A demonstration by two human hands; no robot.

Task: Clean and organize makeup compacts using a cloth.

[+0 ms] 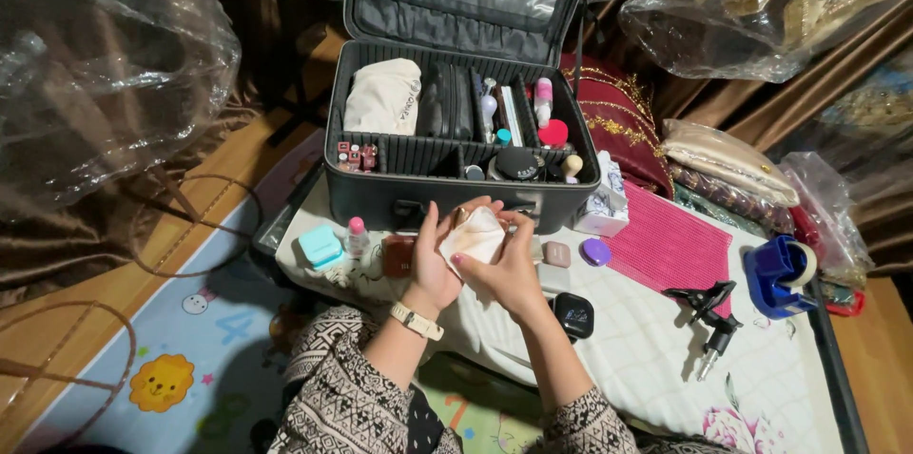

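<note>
Both my hands meet in front of an open black makeup case (456, 197). My left hand (433, 259), with a pale watch on its wrist, and my right hand (509, 269) hold a white stained tissue (473, 237) between them. A small object seems wrapped in the tissue, mostly hidden. The case holds a cream pouch (383, 97), black pouches, tubes, a pink-capped bottle (543, 97) and a black round compact (518, 164).
On the white quilted cloth (647, 349) lie a teal box (320, 247), a small pink-capped bottle (357, 235), a purple sponge (596, 251), a black compact (573, 314), a black tool (709, 316), a blue tape dispenser (778, 273) and a pink mat (670, 245). Plastic-wrapped bundles surround.
</note>
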